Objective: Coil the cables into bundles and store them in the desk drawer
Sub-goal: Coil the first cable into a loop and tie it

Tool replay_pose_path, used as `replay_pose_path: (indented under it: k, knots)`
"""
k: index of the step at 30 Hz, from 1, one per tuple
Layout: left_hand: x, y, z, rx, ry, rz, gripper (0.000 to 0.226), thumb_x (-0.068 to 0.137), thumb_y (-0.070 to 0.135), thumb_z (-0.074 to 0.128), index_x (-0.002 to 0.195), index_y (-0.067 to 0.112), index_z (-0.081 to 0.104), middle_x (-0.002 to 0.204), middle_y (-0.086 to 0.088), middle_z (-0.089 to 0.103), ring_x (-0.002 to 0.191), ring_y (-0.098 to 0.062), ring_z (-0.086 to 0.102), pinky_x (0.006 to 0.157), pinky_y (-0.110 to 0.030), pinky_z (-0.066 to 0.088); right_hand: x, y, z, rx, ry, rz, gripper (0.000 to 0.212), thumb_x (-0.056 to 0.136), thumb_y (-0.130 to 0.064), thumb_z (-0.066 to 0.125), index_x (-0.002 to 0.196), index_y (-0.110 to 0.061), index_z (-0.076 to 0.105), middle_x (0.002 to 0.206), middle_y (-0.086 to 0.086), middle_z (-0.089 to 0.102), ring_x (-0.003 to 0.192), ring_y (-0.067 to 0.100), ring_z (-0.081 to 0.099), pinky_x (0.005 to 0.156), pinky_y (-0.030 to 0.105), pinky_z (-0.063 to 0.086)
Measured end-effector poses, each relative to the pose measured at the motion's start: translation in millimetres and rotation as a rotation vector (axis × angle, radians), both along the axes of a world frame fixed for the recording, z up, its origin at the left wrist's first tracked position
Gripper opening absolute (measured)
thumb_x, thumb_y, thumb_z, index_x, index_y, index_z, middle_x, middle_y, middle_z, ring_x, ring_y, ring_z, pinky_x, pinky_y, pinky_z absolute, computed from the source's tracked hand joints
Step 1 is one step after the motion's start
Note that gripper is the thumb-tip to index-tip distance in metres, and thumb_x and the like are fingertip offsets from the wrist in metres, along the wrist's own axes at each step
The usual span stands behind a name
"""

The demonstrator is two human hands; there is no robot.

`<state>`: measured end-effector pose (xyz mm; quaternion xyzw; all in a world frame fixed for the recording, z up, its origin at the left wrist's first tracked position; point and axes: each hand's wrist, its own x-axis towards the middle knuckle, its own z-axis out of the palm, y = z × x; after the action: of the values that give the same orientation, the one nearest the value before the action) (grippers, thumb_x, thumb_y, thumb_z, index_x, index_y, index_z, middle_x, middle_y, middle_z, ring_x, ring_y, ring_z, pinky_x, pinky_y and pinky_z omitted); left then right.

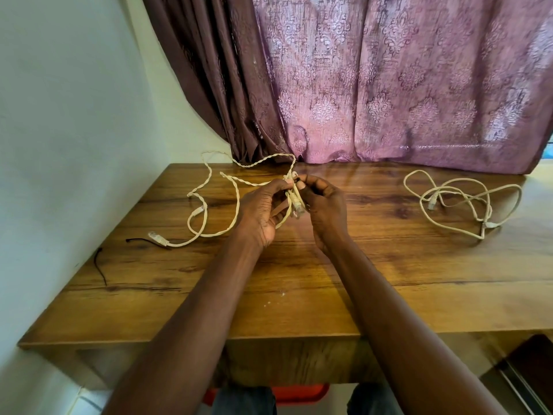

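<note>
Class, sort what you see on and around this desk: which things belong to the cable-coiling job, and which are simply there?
Belonging to the job:
- twisted cream cable, held by left hand and right hand
- loose cream cable on the right
- two black ties on the left, probably for binding
- wooden desk

Simply there:
- purple curtain
- white wall

the desk is warm brown wood with dark wavy grain lines. the cables in the hands are cream, and so is the loose cable on the right. two thin ties are black. the curtain is dusty pink-purple with pale flower shapes, darker brown on its left folds. the wall is pale cream. something red shows under the desk.
</note>
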<state>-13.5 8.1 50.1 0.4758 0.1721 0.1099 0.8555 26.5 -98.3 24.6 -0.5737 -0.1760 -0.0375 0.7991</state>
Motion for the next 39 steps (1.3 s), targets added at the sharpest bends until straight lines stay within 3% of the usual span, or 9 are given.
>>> replay_pose_path:
  k: [6,12,19,23,26,31,39]
  knots:
    - [-0.8,-0.1,-0.8,0.008,0.009,-0.012,0.007,0.074,0.008,0.078,0.075,0.01,0.071,0.067,-0.004,0.071,0.056,-0.012,0.066,0.063,-0.029,0.053,-3.2,-1.2,1.4,-0.013,-0.005,-0.005,0.016,0.093,-0.003,0.061,0.099,-0.012,0.073,0.097,0.012,0.074,0.088,0.02,0.068,0.084,0.036,0.055]
    - [1.0,1.1,-2.4,0.016,0.004,-0.024,0.006,0.074,0.01,0.078,0.075,0.011,0.072,0.071,-0.004,0.072,0.06,-0.013,0.067,0.066,-0.03,0.054,-5.2,-1.5,3.6,-0.017,-0.005,-0.004,0.014,0.093,-0.002,0.061,0.1,-0.008,0.071,0.093,0.008,0.072,0.084,0.015,0.067,0.077,0.027,0.054]
    - [3.6,2.4,-5.1,0.041,0.011,-0.045,0.018,0.072,0.013,0.079,0.09,0.009,0.076,0.092,-0.009,0.076,0.065,-0.012,0.069,0.067,-0.029,0.053,-4.6,-1.9,1.9,-0.082,-0.058,-0.031,0.016,0.093,-0.001,0.061,0.103,-0.008,0.072,0.096,0.008,0.074,0.085,0.016,0.069,0.079,0.029,0.057]
    - [4.1,2.7,-5.6,0.052,0.017,-0.049,0.016,0.073,0.013,0.079,0.089,0.009,0.077,0.092,-0.009,0.077,0.069,-0.013,0.069,0.067,-0.029,0.053,-6.5,-3.1,2.7,-0.107,-0.114,-0.05,0.018,0.091,0.003,0.061,0.104,-0.003,0.071,0.097,0.011,0.074,0.086,0.014,0.07,0.078,0.025,0.058]
    - [4.6,3.7,-6.6,0.052,0.023,-0.046,0.029,0.073,0.014,0.082,0.1,0.006,0.076,0.099,-0.01,0.076,0.073,-0.013,0.07,0.065,-0.028,0.053,-7.0,-4.1,3.8,-0.122,-0.136,-0.072,0.017,0.09,0.004,0.063,0.105,-0.001,0.07,0.098,0.012,0.074,0.088,0.016,0.07,0.081,0.029,0.059]
    - [4.4,4.0,-6.0,0.042,0.015,-0.037,0.032,0.075,0.013,0.08,0.105,0.004,0.075,0.101,-0.011,0.076,0.077,-0.015,0.07,0.065,-0.027,0.054,-6.4,-3.5,4.9,-0.155,-0.149,-0.106,0.017,0.088,0.001,0.067,0.095,-0.014,0.067,0.092,0.004,0.072,0.084,0.01,0.068,0.08,0.027,0.056]
    - [3.1,1.7,-4.4,0.003,-0.001,-0.024,0.006,0.076,0.007,0.077,0.078,0.01,0.072,0.081,-0.008,0.072,0.076,-0.02,0.067,0.067,-0.031,0.055,-0.8,-3.0,1.7,-0.056,-0.076,-0.099,0.013,0.09,0.0,0.064,0.103,-0.002,0.069,0.093,0.011,0.071,0.084,0.017,0.065,0.077,0.031,0.055]
